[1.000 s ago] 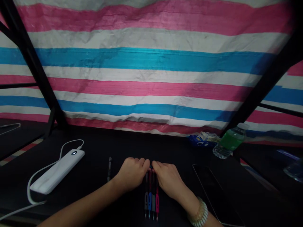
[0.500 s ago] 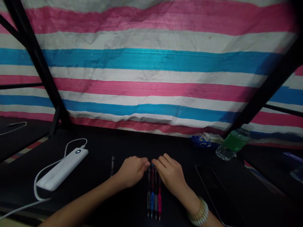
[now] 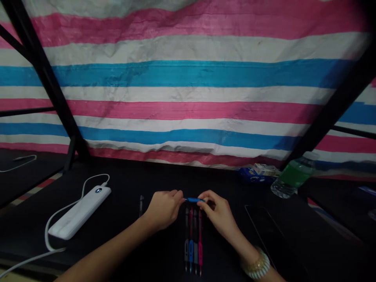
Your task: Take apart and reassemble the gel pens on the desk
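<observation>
A short blue pen piece (image 3: 193,199), possibly a pen cap, spans the gap between my two hands, lying level. My left hand (image 3: 165,208) pinches its left end with closed fingers. At its right end, my right hand (image 3: 216,210) grips it between thumb and fingertips. Just below, several pens lie side by side on the black table: a grey pen (image 3: 186,250), a blue pen (image 3: 191,251), another grey pen (image 3: 196,252) and a pink pen (image 3: 200,254). Left of my left hand lies a single dark pen (image 3: 141,205), partly hidden by my forearm.
On the left, a white power bank (image 3: 79,213) trails a white cable (image 3: 47,231). A dark phone (image 3: 272,235) lies to the right. Behind it are a green-labelled bottle (image 3: 293,176) and a blue packet (image 3: 255,175). Striped sheeting (image 3: 188,94) hangs behind the black table (image 3: 129,172).
My hands have moved slightly apart, and the blue pen piece now shows clearly between them. The row of pens lies as before. The view has shifted slightly.
</observation>
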`<state>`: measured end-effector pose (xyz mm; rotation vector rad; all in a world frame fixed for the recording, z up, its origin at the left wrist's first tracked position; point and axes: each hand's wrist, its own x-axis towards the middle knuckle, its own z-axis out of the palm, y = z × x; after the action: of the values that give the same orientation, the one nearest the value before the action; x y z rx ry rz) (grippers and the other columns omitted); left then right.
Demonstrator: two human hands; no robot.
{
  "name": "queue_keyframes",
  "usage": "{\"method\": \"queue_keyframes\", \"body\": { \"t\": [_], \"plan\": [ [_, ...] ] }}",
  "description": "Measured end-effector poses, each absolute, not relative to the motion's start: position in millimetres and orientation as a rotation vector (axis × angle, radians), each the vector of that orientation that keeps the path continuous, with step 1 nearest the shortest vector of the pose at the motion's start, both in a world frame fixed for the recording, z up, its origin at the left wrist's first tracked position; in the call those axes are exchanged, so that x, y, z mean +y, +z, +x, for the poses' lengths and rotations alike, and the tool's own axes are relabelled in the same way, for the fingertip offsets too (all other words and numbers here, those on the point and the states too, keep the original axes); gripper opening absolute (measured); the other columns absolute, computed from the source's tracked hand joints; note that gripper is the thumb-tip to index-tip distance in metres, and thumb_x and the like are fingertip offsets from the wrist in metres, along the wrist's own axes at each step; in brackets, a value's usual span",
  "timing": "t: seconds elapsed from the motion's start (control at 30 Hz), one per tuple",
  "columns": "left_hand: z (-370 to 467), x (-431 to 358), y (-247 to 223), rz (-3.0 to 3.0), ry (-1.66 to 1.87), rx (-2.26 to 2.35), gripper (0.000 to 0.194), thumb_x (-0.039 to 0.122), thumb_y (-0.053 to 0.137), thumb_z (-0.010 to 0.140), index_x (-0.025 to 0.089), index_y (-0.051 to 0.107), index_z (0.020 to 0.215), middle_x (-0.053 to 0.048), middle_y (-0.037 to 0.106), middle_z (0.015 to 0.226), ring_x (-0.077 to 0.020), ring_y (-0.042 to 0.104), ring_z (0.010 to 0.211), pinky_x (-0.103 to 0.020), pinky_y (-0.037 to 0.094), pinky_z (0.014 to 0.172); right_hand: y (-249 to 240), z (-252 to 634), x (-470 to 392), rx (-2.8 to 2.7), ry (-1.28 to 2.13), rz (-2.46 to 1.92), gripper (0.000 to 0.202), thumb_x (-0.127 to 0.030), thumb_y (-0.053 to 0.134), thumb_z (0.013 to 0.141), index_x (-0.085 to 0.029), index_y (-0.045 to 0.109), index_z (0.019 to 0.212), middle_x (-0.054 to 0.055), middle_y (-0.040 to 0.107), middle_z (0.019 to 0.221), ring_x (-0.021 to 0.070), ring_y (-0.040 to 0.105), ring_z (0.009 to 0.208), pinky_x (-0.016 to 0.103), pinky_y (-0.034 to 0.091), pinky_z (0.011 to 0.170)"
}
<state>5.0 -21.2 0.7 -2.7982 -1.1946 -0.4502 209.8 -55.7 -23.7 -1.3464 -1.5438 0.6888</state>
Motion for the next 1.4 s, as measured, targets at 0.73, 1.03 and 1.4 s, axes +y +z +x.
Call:
{"method": "queue_keyframes", "body": {
  "t": [0.73,1.03,1.4],
  "plan": [
    [2.4,-22.9,0.5,-2.867,-0.612,-1.208,0.012,0.023,0.038,0.093,0.021,0.045,0.102,-0.001,0.065,0.085,-0.0189,0.064,0.075,-0.030,0.041,0.063,-23.9,212.6,-49.9,-1.295,1.128,-1.227,0.040,-0.052,0.072,0.071,-0.017,0.062,0.086,0.001,0.064,0.068,0.0126,0.055,0.055,0.019,0.040,0.040],
    [3.3,-22.7,0.7,-2.889,-0.611,-1.196,0.011,0.022,0.037,0.093,0.022,0.044,0.101,-0.001,0.066,0.086,-0.0186,0.063,0.076,-0.029,0.041,0.065,-21.0,212.2,-51.0,-1.219,1.223,-1.220,0.035,-0.048,0.073,0.070,-0.017,0.061,0.084,0.000,0.063,0.066,0.0125,0.058,0.055,0.018,0.041,0.039],
    [3.2,-21.4,0.8,-2.915,-0.689,-1.131,0.011,0.019,0.040,0.092,0.021,0.049,0.099,-0.003,0.062,0.092,-0.0174,0.060,0.080,-0.029,0.043,0.071,-19.8,210.9,-53.6,-1.155,1.343,-1.212,0.041,-0.053,0.070,0.073,-0.016,0.060,0.086,0.002,0.066,0.067,0.0131,0.061,0.054,0.018,0.042,0.038]
  ]
}}
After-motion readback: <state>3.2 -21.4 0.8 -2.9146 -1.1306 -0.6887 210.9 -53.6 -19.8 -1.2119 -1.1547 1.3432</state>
